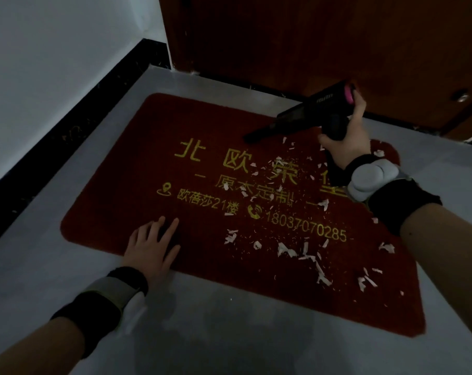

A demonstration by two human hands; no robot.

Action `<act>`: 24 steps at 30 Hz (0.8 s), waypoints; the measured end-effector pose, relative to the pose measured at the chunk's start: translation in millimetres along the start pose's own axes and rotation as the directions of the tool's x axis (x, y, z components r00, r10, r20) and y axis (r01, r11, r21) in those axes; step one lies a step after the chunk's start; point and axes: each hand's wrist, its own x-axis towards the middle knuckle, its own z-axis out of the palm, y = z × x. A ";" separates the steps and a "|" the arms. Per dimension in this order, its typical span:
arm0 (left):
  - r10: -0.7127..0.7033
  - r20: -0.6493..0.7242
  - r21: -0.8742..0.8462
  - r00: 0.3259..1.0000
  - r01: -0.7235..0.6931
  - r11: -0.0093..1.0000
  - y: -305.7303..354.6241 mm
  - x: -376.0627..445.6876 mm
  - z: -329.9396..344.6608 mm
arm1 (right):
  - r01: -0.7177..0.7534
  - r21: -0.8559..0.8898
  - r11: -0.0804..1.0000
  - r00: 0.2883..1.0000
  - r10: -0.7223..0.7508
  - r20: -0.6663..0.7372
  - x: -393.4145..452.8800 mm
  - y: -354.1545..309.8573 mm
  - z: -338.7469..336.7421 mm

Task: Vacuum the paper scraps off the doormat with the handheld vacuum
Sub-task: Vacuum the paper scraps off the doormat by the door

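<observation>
Many white paper scraps (286, 250) still lie on the red doormat (137, 169), most of them toward its right half and near edge, so by the look of it the vacuuming has barely begun. From the head camera, the right hand (345, 142) has its fingers wrapped round the grip of the black handheld vacuum (307, 112), whose slim nozzle slants down to the mat's far side, just beyond the nearest scraps. The left hand (151, 247) lies flat with fingers spread on the mat's near-left edge, apparently pinning it. Next, the nozzle likely needs drawing back across the gold lettering (305, 228) into the litter. The mat looks coarse and bristly, with rounded corners; the scraps are thin, torn and curled; the grey floor (215, 334) around the mat looks smooth.
</observation>
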 end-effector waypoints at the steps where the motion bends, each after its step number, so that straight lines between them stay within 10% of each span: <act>1: 0.000 0.031 0.021 1.000 0.000 1.000 0.0 -0.5 -2.4 | 0.017 -0.007 1.000 1.000 -0.017 0.021 -1.3 -2.8 -6.1; 13: 0.039 0.121 0.039 0.992 -0.044 0.998 -3.5 -2.8 -9.9 | -0.152 -0.156 0.976 0.975 0.121 -0.188 -12.0 -6.6 -7.7; 24: 0.022 -0.001 -0.001 1.000 -0.022 1.000 -5.6 -4.4 2.0 | -0.191 0.045 0.981 0.960 0.196 -0.198 -5.2 -7.4 1.3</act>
